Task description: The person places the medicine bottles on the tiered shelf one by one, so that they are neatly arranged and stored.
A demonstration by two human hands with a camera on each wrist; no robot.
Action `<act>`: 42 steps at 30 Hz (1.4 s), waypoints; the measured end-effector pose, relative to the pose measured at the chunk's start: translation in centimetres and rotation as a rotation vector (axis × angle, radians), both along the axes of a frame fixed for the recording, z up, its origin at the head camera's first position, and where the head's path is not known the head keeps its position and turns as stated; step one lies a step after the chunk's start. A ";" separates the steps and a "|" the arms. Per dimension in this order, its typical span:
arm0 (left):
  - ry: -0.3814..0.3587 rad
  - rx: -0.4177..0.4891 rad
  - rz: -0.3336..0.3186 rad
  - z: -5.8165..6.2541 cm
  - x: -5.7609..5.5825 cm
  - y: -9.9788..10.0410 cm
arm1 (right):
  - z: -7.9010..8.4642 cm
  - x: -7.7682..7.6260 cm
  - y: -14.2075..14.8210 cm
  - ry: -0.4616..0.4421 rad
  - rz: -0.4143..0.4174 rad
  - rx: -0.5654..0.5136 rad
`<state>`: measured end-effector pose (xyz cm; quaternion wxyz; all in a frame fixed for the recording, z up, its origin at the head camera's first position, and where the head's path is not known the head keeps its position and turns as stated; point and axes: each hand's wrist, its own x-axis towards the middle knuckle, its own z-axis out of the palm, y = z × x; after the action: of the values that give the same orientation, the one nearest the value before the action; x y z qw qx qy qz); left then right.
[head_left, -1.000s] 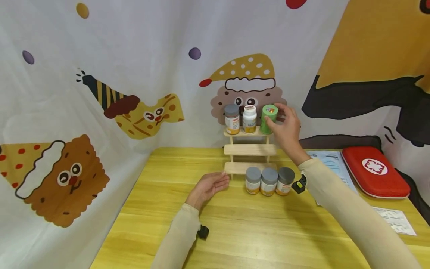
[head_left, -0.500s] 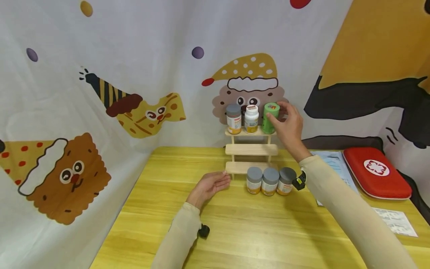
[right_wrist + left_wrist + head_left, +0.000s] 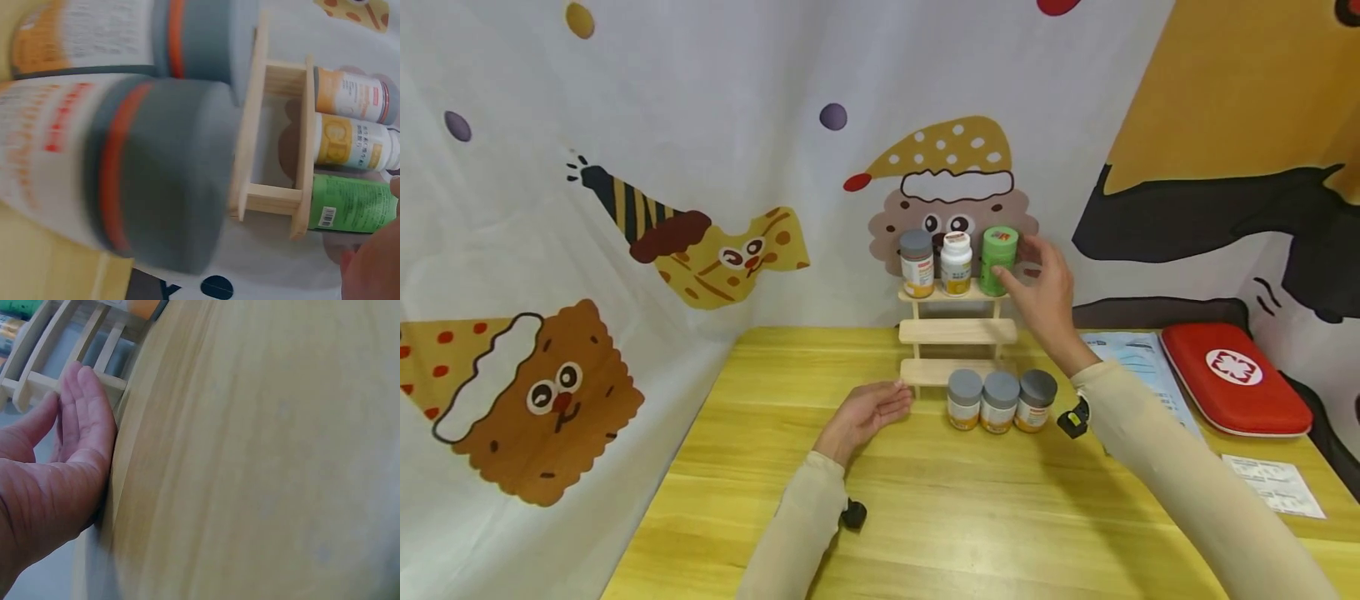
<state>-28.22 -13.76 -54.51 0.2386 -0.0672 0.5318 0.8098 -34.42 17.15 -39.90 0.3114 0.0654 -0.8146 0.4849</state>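
Note:
On the top step of a small wooden three-step rack (image 3: 958, 332) stands a green bottle (image 3: 997, 262), upright at the right end. Beside it are a white-capped bottle (image 3: 956, 265) and a grey-capped bottle (image 3: 917, 265). My right hand (image 3: 1045, 287) is around the green bottle's right side, fingers spread and apart from it; the thumb overlaps its front, and whether it touches I cannot tell. My left hand (image 3: 867, 415) lies at the rack's lower left corner, fingers extended, fingertips at the bottom step. In the left wrist view, the left palm (image 3: 81, 444) holds nothing.
Three grey-capped jars (image 3: 998, 402) stand in a row before the rack's bottom step, near my right wrist. A red first-aid case (image 3: 1236, 379) lies at the right, with a blue-white packet (image 3: 1138, 362) beside it and a printed sheet (image 3: 1277, 486) in front. A patterned cloth (image 3: 775, 108) hangs behind.
The right hand's fingers have come away from the green bottle and moved slightly right. The bottle stays on the top step. My left hand has kept its place.

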 end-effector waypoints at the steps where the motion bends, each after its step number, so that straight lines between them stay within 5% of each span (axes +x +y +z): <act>1: 0.007 0.001 -0.004 0.0 0.0 0.0 | -0.3 0.4 0.1 -0.006 0.000 0.004; 13: 0.010 -0.013 -0.009 0.0 0.1 -0.2 | -3.6 5.9 2.0 -0.166 0.070 0.068; 27: 0.009 -0.017 -0.023 0.3 0.2 -0.3 | -6.0 11.1 4.1 -0.299 0.313 0.096; 42: 0.031 -0.042 -0.020 -0.2 0.4 -0.1 | -8.7 13.3 5.7 -0.405 0.323 0.115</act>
<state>-27.80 -13.85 -54.75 0.2369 -0.0544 0.5530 0.7969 -21.15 22.80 -48.64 0.0564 0.1137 -0.8657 0.4843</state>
